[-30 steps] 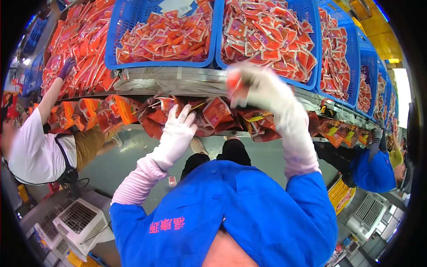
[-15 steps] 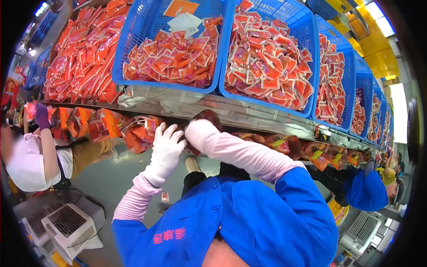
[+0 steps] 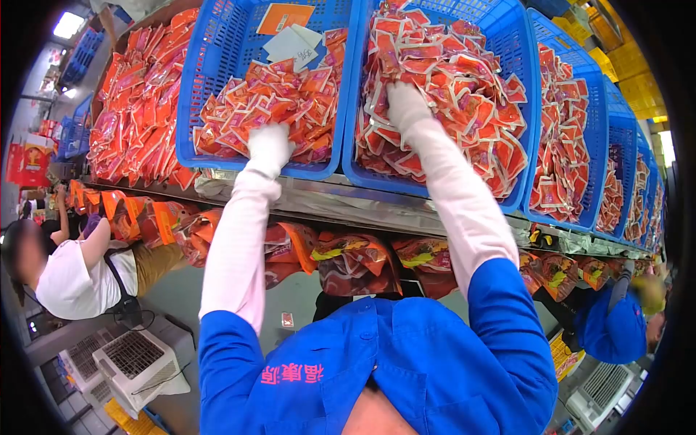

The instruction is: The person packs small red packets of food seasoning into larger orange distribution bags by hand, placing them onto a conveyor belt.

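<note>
Though opening and grip unclear, red packets beneath left hand and right hand.

Pink "福康源" on blue shirt

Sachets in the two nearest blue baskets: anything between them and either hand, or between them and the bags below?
Nothing visible between sachets and left hand or right hand. Toward the bags: the baskets' near rims, then the ledge.

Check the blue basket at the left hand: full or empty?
The blue basket is partly full: red packets heap nearer, bare mesh shows beyond.
</note>
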{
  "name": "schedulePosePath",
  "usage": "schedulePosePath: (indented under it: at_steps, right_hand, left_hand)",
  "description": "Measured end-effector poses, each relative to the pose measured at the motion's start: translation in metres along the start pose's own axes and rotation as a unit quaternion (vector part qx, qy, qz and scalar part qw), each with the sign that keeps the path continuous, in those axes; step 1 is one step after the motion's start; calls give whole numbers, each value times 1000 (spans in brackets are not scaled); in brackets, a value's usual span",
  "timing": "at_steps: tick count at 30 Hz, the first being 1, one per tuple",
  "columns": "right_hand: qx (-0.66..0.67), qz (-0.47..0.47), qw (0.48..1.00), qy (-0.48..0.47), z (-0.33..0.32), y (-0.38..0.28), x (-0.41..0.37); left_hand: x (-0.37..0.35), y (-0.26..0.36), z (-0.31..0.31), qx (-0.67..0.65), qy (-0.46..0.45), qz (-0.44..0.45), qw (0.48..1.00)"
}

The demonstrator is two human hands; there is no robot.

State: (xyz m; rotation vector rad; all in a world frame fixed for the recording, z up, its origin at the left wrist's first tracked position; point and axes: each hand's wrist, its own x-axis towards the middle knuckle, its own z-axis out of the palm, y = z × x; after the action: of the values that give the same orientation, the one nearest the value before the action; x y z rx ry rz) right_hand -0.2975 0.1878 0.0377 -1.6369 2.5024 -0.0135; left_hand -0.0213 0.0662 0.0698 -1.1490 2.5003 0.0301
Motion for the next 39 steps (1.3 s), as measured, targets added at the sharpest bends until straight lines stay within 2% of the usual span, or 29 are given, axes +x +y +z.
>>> schedulePosePath:
  at_steps: [4, 5, 6, 7, 8, 9, 11, 12, 14, 15, 16, 17, 18, 19, 20, 21, 23, 24, 25, 26, 29, 30, 31, 33, 34, 35, 37, 38, 39]
  right_hand:
    - [-3, -28, 998, -64, 27, -13, -50]
    - [8, -62, 991, -116, 23, -11, -63]
    - [124, -33, 989, -76, 7, -10, -82]
    - [162, -18, 985, -56, -9, -5, -95]
    - [253, 34, 966, 45, -23, -11, -116]
    - [344, 86, 934, 47, -60, -25, -140]
    - [679, -6, 734, 4, -94, -45, -184]
    - [756, 16, 652, -55, -116, -73, -210]
    - [694, -16, 703, -156, -104, -115, -242]
    - [575, -62, 788, -210, -112, -141, -252]
    - [475, -57, 838, -263, -103, -168, -258]
    - [381, -135, 887, -224, -64, -183, -261]
    - [225, -183, 931, -219, -21, -196, -259]
    - [187, -174, 930, -265, -16, -214, -255]
    - [179, -39, 887, -424, -26, -245, -237]
    - [175, -84, 867, -459, 23, -257, -239]
    - [56, -105, 919, -376, 122, -286, -214]
    - [24, -152, 913, -377, 124, -292, -191]
    - [-77, -252, 897, -355, 63, -289, -178]
    - [-73, -243, 900, -355, 44, -279, -181]
    - [249, -250, 890, -290, -41, -213, -179]
    - [295, -240, 886, -267, -89, -184, -177]
    - [273, -171, 929, -182, -97, -156, -169]
    - [220, -58, 973, -31, -78, -88, -123]
    - [177, -18, 984, 0, -60, -61, -100]
    - [131, 19, 991, 34, -42, -43, -81]
    - [53, 82, 989, -108, 0, -43, -49]
    - [53, 59, 987, -138, 28, -42, -45]
    - [22, 63, 995, -74, 65, -38, -45]
  left_hand:
    - [-17, -19, 26, -171, 137, 41, 975]
    - [-39, -28, 24, -235, 244, 110, 935]
    - [-59, -39, 21, -338, 281, 160, 884]
    - [-104, -41, -14, -453, 136, 127, 872]
    - [-138, -45, -23, -485, 143, 156, 848]
    - [-179, -41, -43, -522, 105, 185, 826]
    - [-234, -40, -18, -581, 60, 236, 777]
    - [-252, -31, -5, -541, 79, 272, 792]
    - [-267, -7, 42, -374, 179, 285, 864]
    - [-264, -5, 66, -286, 178, 299, 893]
    - [-268, -2, 67, -188, 86, 267, 941]
    - [-269, -1, 68, -87, -7, 229, 970]
    - [-273, -11, 74, -104, 89, 291, 947]
    - [-278, -19, 67, -128, 178, 317, 923]
    - [-278, -29, 81, -58, 167, 332, 927]
    - [-278, -37, 97, 14, 152, 346, 926]
    - [-272, -40, 95, -17, 137, 346, 928]
    - [-266, -38, 91, -59, 172, 348, 920]
    - [-262, -33, 88, -106, 199, 353, 908]
    - [-259, -36, 76, -81, 175, 350, 917]
    - [-238, -50, 15, -205, 40, 360, 909]
    - [-224, -52, -9, -289, 53, 310, 904]
    - [-200, -51, -12, -281, 156, 255, 912]
    - [-135, -45, -24, -224, 288, 201, 909]
    - [-91, -43, -14, -140, 291, 160, 933]
    - [-45, -40, 1, -81, 247, 108, 960]
    - [20, -21, 8, 3, 119, 15, 993]
    - [39, -15, 33, 88, 138, -15, 986]
    - [63, -15, 52, 6, 36, -28, 999]
